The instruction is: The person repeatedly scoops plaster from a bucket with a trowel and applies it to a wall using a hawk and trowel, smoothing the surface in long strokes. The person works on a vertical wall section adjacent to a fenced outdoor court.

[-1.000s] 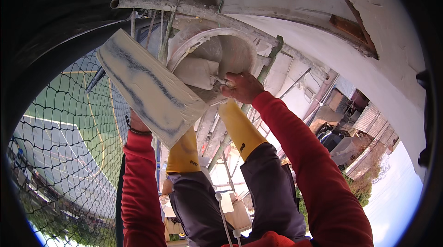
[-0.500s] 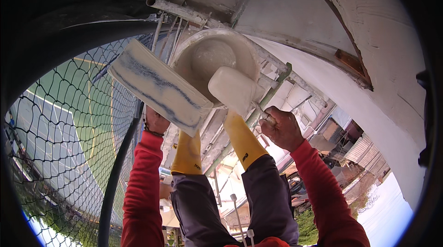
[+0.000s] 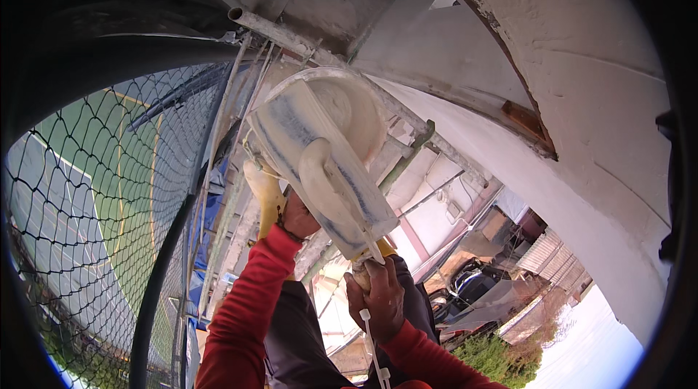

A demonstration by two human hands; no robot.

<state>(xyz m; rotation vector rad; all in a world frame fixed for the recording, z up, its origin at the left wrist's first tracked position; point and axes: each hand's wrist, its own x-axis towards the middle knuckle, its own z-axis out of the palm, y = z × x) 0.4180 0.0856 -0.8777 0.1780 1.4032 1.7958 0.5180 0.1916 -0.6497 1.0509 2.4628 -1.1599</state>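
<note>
My left hand point(image 3: 298, 216) is closed on a wide rectangular plastering trowel point(image 3: 291, 123), holding it from beneath; the blade hides most of its fingers. Pale wet plaster with dark blue-grey streaks covers the trowel's upward face. My right hand point(image 3: 382, 296) grips the handle of a smaller hand trowel point(image 3: 320, 171), its blade coated in whitish plaster. That blade appears edge-on over the middle of the wide one, seemingly touching it. Behind both tools stands a large round tub point(image 3: 369, 113), plaster-smeared inside and partly hidden by the wide trowel.
Scaffold tubes point(image 3: 283, 34) run around the tub. Wire mesh fencing point(image 3: 94, 229) with a dark rail point(image 3: 163, 273) rises on the left, a sports court beyond it. A pale plastered wall point(image 3: 582, 83) curves along the right. My yellow boot point(image 3: 265, 189) is beside the tub.
The smaller trowel has come from the tub's front onto the wide trowel, as my right hand moved left and nearer. My left hand has shifted right, turning the wide trowel steeper.
</note>
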